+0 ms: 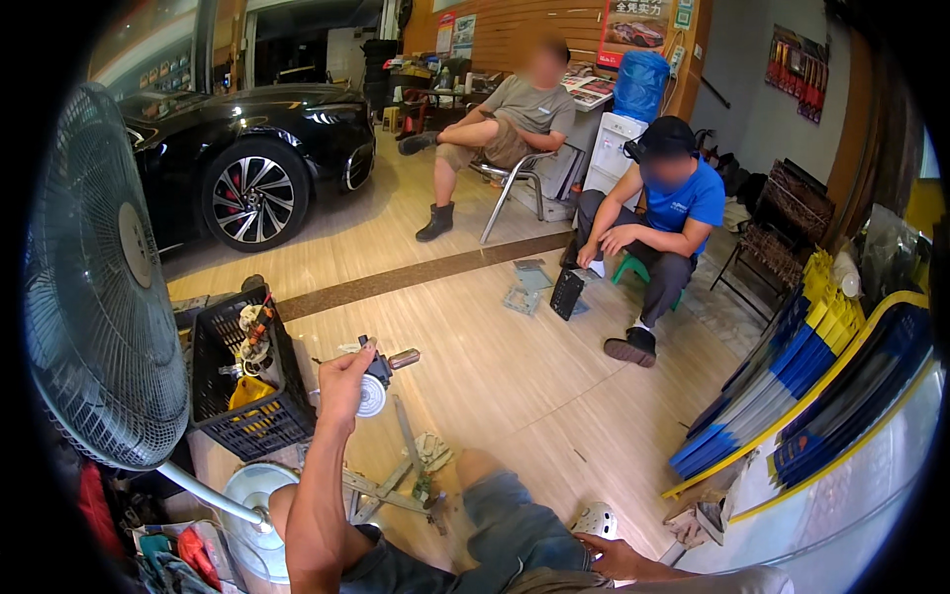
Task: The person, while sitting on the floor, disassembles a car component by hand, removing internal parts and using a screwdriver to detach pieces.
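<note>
Raised in front of me, my left hand (346,382) is closed around a dark mechanical part (376,368). A pale round disc (371,396) hangs at its lower side, and a short brownish cylinder (404,358) sticks out to the right. What kind of part it is cannot be made out. Low in the view, my right hand (611,557) is beside my thigh, close to a white perforated shoe (595,519); its fingers are mostly hidden. Below the left hand, a metal scissor-type frame (396,480) lies on the floor with a crumpled cloth (430,453) by it.
A standing fan (104,277) and black crate (252,426) of tools are at left, a black car (257,148) behind. One person (524,114) sits in a chair; another (678,203) sits low near metal plates (529,287). Blue and yellow panels (792,386) lean at right.
</note>
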`<state>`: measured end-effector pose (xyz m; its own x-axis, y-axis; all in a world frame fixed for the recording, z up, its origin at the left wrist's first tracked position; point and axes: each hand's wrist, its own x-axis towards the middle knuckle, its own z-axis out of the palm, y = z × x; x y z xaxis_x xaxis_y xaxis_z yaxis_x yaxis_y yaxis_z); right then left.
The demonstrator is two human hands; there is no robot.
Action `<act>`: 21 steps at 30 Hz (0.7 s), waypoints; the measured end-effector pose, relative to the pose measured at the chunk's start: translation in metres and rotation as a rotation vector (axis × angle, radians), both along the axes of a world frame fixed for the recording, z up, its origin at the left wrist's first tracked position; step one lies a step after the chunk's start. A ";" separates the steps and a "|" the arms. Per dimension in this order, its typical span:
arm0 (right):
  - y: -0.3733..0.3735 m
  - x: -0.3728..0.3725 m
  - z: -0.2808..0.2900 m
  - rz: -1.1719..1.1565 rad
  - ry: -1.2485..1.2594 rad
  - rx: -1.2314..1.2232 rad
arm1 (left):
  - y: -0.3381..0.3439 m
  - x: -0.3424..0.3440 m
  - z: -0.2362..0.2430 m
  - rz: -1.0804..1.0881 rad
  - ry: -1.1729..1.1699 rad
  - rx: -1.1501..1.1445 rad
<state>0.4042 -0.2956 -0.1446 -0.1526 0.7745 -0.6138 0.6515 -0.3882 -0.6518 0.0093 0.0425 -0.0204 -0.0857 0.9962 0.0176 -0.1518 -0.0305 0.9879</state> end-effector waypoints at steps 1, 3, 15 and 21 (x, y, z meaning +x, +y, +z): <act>-0.002 -0.004 0.004 -0.069 0.024 0.029 | -0.001 0.001 0.002 -0.002 0.002 0.001; -0.007 -0.002 -0.012 -0.118 0.068 0.070 | -0.004 0.002 0.005 0.001 -0.014 -0.005; 0.009 -0.023 -0.013 0.052 0.062 0.382 | 0.006 0.012 0.004 -0.031 -0.074 -0.006; -0.014 0.011 -0.013 -0.148 -0.125 0.330 | 0.005 0.010 0.007 -0.004 -0.093 0.004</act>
<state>0.4155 -0.3097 -0.1578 0.0363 0.9415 -0.3349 0.6867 -0.2670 -0.6762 0.0188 0.0471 -0.0137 -0.0828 0.9965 0.0141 -0.2427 -0.0339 0.9695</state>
